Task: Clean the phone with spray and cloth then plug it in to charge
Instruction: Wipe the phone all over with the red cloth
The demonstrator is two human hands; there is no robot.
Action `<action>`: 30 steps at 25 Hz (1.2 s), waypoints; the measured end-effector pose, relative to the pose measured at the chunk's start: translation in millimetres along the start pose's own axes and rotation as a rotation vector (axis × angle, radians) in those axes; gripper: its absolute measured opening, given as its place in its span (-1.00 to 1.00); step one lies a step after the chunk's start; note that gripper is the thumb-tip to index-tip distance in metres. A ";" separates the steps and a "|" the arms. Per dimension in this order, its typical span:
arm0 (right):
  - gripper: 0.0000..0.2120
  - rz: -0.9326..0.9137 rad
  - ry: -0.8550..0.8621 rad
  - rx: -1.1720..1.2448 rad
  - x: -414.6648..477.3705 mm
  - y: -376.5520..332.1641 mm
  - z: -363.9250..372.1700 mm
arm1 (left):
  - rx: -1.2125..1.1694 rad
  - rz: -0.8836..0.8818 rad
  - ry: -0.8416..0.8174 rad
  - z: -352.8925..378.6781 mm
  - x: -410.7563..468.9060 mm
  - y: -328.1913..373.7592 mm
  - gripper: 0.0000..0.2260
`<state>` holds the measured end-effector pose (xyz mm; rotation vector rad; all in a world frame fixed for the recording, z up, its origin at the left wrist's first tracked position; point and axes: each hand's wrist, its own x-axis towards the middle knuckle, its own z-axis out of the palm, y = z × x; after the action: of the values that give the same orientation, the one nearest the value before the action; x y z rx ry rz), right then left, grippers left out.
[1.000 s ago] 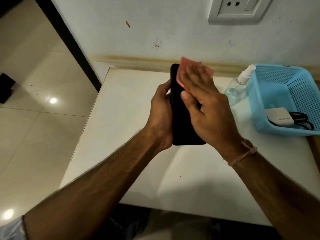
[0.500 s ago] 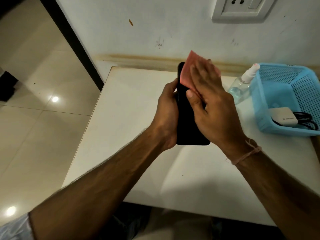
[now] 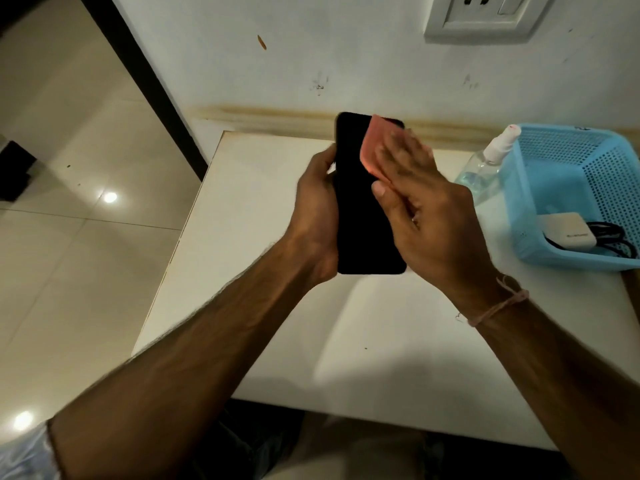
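Wiping under way above the surface (image 3: 277, 209), a basket (image 3: 519, 202) right of the right hand (image 3: 426, 209).
The left hand (image 3: 317, 209) grips the phone (image 3: 360, 220); the right hand's flat fingers (image 3: 408, 154) press the cloth (image 3: 372, 147) to its upper screen. Spray (image 3: 485, 168) stands just right of that hand; the charger (image 3: 568, 230) lies in the basket. Next, likely: drop cloth, fetch charger.
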<state>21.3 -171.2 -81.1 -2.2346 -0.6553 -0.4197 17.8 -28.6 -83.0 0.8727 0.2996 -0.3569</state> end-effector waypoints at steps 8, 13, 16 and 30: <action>-0.72 -0.184 -0.159 0.128 -19.5 -5.3 -7.0 | -0.164 -0.051 -0.046 -8.8 -0.4 15.8 -0.34; -0.63 -0.082 -0.124 -0.003 -18.3 -10.1 4.6 | -0.152 -0.057 -0.049 -5.4 -1.1 9.6 -0.39; -0.64 -0.120 -0.241 0.100 -22.7 -17.4 7.4 | -0.190 -0.106 -0.100 -4.4 -4.8 11.5 -0.35; -0.69 -0.227 -0.314 0.166 -38.0 -13.6 1.2 | -0.260 0.020 -0.062 -11.3 -3.2 21.5 -0.28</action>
<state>-17.3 -174.7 -92.3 -2.0917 -1.0754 -0.1161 22.7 -6.4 -73.9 0.6076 0.2734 -0.3178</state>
